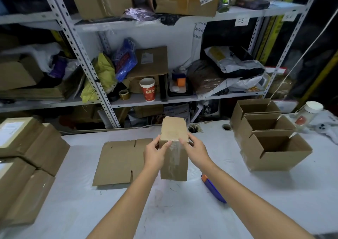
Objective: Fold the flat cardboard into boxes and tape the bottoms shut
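box [173, 127] is gripped at 9 o'clock by left hand [155, 154], at 3 o'clock by right hand [196, 150] | tape [173, 156] seemingly faced up to be smoothed

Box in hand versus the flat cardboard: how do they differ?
The box is folded; the flat cardboard is unfolded. The box carries clear tape; the flat cardboard shows none. Left hand and right hand grip the box; the flat cardboard lies on the table. Both are brown cardboard.

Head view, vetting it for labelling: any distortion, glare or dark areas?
Head view: wide-angle lens splays the shelf posts; the tape on the box gleams faintly; far right is dark; left hand and right hand gripping the box look sharp.
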